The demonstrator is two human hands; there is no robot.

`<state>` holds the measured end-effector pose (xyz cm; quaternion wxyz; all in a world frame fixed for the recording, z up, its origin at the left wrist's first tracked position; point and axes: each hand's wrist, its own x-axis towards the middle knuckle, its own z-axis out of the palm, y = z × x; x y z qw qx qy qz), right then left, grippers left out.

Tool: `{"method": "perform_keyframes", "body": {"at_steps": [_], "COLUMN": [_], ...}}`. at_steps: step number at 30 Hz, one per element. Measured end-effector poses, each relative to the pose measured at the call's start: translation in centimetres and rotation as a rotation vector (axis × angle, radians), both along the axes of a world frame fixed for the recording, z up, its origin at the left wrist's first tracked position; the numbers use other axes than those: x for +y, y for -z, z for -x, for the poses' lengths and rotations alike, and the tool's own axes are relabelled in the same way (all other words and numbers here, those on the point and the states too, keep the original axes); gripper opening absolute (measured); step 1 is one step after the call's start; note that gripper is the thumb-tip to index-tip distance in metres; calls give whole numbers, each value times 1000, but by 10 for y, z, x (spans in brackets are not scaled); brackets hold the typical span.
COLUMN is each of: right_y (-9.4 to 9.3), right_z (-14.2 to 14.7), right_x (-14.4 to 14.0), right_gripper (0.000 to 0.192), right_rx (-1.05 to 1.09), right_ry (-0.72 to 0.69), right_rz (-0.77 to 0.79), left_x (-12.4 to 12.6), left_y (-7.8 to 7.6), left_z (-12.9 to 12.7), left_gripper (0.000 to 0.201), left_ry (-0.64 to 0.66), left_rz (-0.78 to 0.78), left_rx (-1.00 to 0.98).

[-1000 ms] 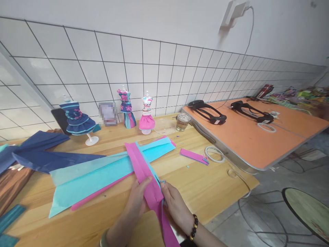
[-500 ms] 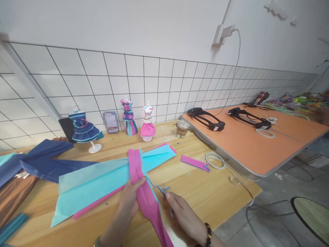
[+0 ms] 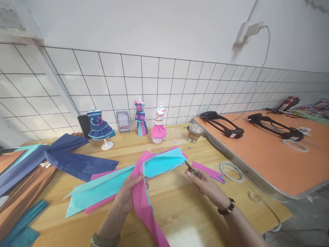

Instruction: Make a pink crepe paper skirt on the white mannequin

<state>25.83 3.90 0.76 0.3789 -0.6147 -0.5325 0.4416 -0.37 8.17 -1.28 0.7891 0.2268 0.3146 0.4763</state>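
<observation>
My left hand (image 3: 128, 192) is closed on a long pink fabric strip (image 3: 140, 197) with a light blue edge, which drapes down toward the front of the table. Beneath and beyond it lies turquoise fabric (image 3: 164, 164) over more pink cloth. My right hand (image 3: 205, 183) grips a small pair of scissors (image 3: 192, 169), whose tips point up and left, close to the right end of the turquoise fabric. The handles are largely hidden by my fingers. Just behind that hand rests a short folded pink strip (image 3: 205, 168).
Small dress forms, one in a navy dress (image 3: 100, 127), stand along the tiled wall. A lidded cup (image 3: 194, 133) and a white tape roll (image 3: 231, 172) are at the right. Navy cloth (image 3: 79, 159) and brown cloth (image 3: 31, 187) lie left. Black headsets (image 3: 223, 125) rest on the orange table (image 3: 272, 161).
My right hand with the scissors has moved away from the pink strip's edge, up and right. My left hand still holds the strip. The whole view has shifted.
</observation>
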Motion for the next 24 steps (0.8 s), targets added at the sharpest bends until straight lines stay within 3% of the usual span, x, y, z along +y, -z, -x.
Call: {"method": "perform_keyframes", "body": {"at_steps": [4, 7, 10, 19, 24], "right_y": [-16, -22, -22, -7, 9], "right_z": [-10, -24, -42, -85, -66], "right_x": [-6, -19, -28, -38, -25], "right_gripper": [25, 23, 32, 34, 26], "right_rx": [-71, -127, -179, -130, -152], "right_ry": [-454, -566, -622, -504, -192], "right_rz": [81, 156, 275, 270, 61], "left_x": [4, 6, 7, 5, 5], "left_y": [4, 7, 7, -4, -6], "left_z": [3, 5, 8, 23, 19], "left_gripper": [19, 20, 21, 24, 27], "left_ry": [-36, -38, -32, -70, -69], "left_rz": [-16, -19, -12, -45, -26], "left_rx": [12, 2, -16, -90, -40]}}
